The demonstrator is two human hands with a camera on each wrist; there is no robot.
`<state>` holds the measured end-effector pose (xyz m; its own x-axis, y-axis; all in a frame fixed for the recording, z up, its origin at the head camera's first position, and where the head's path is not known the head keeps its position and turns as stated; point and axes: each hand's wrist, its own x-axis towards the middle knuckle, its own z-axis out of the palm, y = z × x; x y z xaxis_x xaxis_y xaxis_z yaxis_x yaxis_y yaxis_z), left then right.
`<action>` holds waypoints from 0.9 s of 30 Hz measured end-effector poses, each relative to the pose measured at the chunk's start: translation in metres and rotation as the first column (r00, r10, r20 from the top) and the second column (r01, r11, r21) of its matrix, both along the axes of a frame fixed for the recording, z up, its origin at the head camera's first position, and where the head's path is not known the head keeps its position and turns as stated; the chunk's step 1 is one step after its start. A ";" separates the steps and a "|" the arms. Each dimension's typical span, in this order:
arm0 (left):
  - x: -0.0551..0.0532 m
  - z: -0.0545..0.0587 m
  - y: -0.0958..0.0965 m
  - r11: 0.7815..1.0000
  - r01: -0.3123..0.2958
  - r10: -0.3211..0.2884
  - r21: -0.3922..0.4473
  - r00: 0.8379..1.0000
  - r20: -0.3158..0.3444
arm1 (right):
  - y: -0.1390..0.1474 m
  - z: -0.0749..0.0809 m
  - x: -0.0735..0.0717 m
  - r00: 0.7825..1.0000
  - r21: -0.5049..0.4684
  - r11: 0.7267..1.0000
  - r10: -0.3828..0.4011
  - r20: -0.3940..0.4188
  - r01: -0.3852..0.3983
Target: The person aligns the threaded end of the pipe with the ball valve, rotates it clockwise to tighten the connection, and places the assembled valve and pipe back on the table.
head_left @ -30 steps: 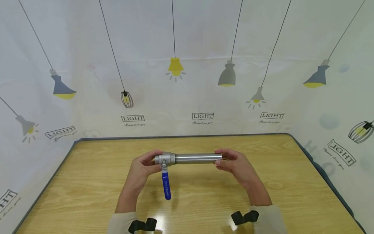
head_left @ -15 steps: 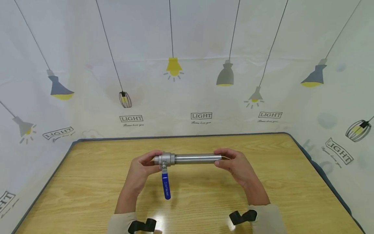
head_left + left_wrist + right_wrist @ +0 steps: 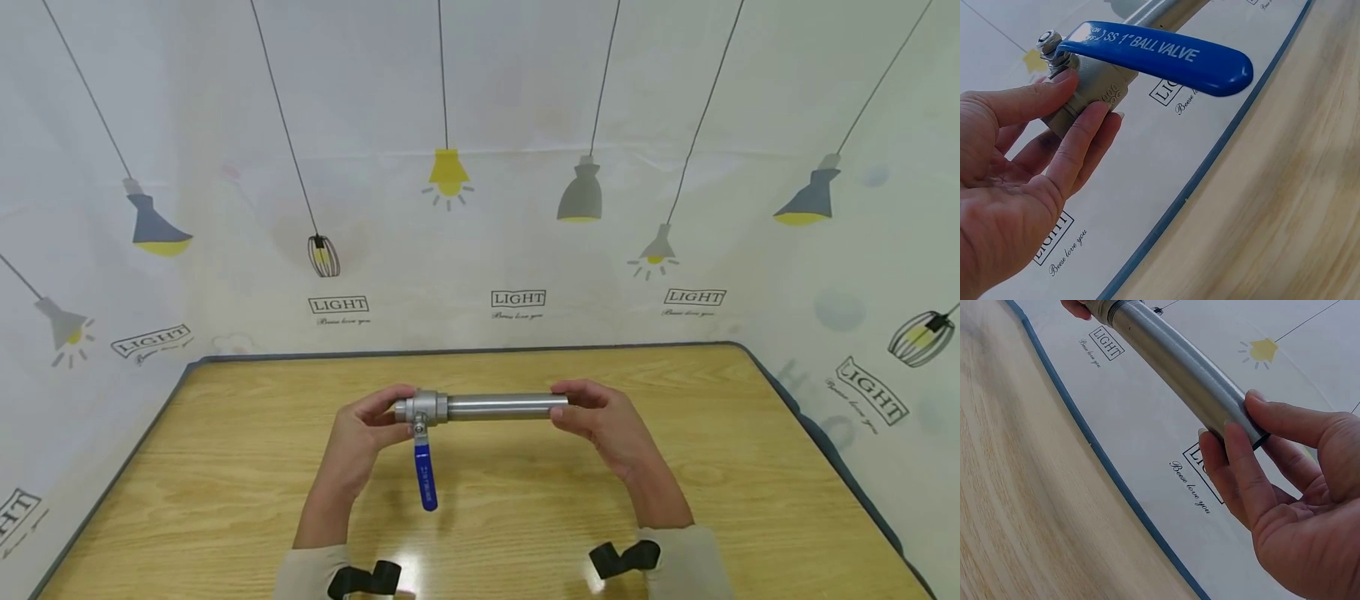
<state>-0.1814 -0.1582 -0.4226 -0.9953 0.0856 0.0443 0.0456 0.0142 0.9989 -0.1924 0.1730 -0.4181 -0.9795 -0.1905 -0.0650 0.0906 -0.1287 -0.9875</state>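
Left grip curled round ball valve, right grip pinching metal pipe

The right hand has shifted its thumb slightly — compared with half a second ago, it laps farther over the right end of the metal pipe.

Steel pipe is barring the way between left hand and right hand
Blue handle is jutting beside the left hand; room is opening between handle and right hand.
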 end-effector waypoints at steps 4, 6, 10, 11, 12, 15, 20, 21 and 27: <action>0.000 0.000 0.000 1.000 -0.001 0.001 -0.001 1.000 0.000 | 0.000 -0.001 0.000 1.000 -0.009 1.000 -0.005 0.002 0.005; 0.001 0.000 0.000 1.000 -0.002 0.002 0.003 1.000 0.000 | 0.000 0.000 0.000 1.000 -0.012 1.000 -0.003 0.001 0.003; 0.001 0.001 0.000 1.000 -0.006 0.006 0.020 1.000 0.004 | 0.000 0.000 0.001 1.000 0.015 1.000 0.003 -0.004 -0.003; 0.001 0.001 0.000 1.000 -0.006 0.006 0.023 1.000 0.005 | 0.001 0.000 0.001 1.000 0.029 1.000 0.006 -0.008 -0.006; 0.001 0.001 0.000 1.000 -0.006 0.006 0.024 1.000 0.007 | 0.001 0.000 0.001 1.000 0.047 0.999 0.009 -0.012 -0.009; 0.001 0.002 -0.001 1.000 -0.008 0.007 0.030 1.000 0.015 | 0.001 0.001 0.002 0.999 0.100 0.995 0.024 -0.024 -0.021; 0.001 0.002 -0.002 0.999 -0.008 0.007 0.035 1.000 0.011 | 0.002 0.002 0.002 0.999 0.146 0.989 0.033 -0.023 -0.029; 0.001 0.003 -0.002 0.999 -0.008 0.008 0.036 1.000 0.008 | 0.002 0.002 0.002 0.999 0.152 0.988 0.033 -0.021 -0.029; 0.001 0.003 -0.004 0.999 -0.005 0.006 0.035 1.000 -0.008 | 0.003 0.005 0.001 1.000 0.177 0.984 0.028 0.008 -0.029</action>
